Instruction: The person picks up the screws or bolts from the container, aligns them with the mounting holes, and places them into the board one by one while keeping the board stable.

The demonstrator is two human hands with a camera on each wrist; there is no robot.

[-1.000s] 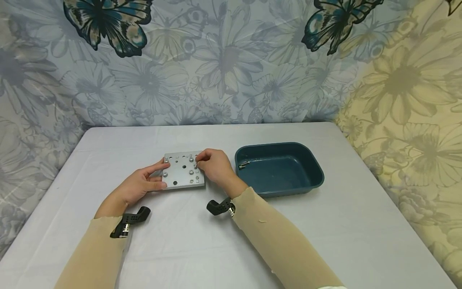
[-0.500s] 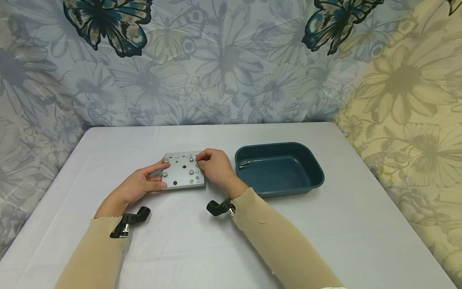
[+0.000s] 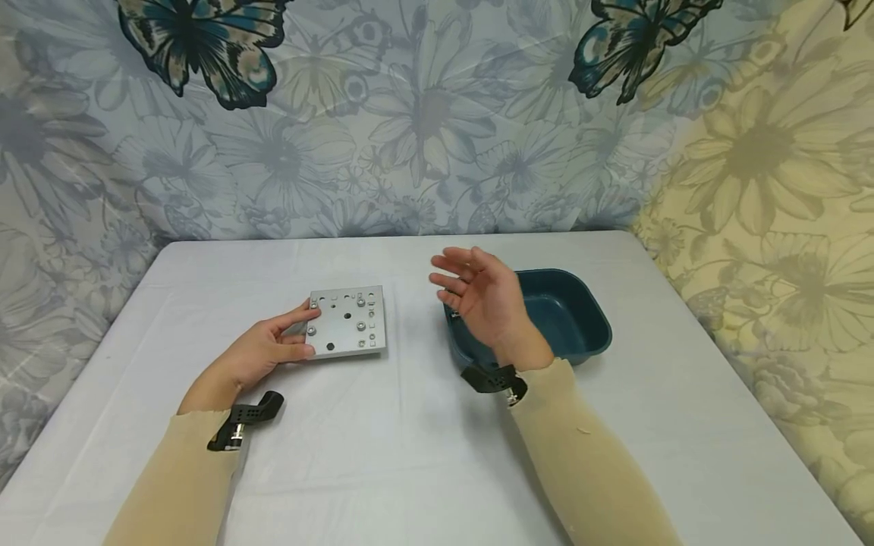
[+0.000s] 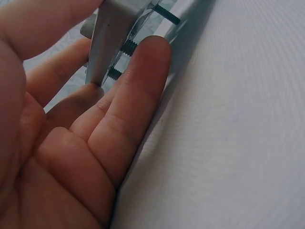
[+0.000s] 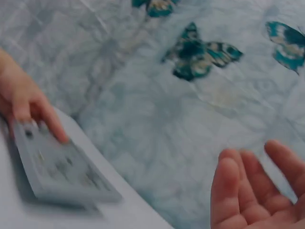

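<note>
A silver metal plate (image 3: 341,322) with holes and several screw heads on its top is tilted up a little off the white table. My left hand (image 3: 253,356) grips its left edge, thumb and a finger on top, other fingers underneath. Threaded screw ends (image 4: 167,15) stick out of the plate's underside in the left wrist view. My right hand (image 3: 490,299) hovers over the left part of a dark teal plastic tub (image 3: 597,315). Its fingers are loosely spread, and nothing shows between them. A bit of small metal hardware (image 3: 455,313) in the tub is mostly hidden by that hand.
A white cloth covers the table (image 3: 382,447). Behind it hangs a fabric backdrop (image 3: 423,152) printed with flowers and butterflies. The tub's raised walls stand to the right of the plate.
My right hand has left the plate's right edge, moved right and up over the tub, and its pinched fingers have spread. The left hand and plate stay almost still.
</note>
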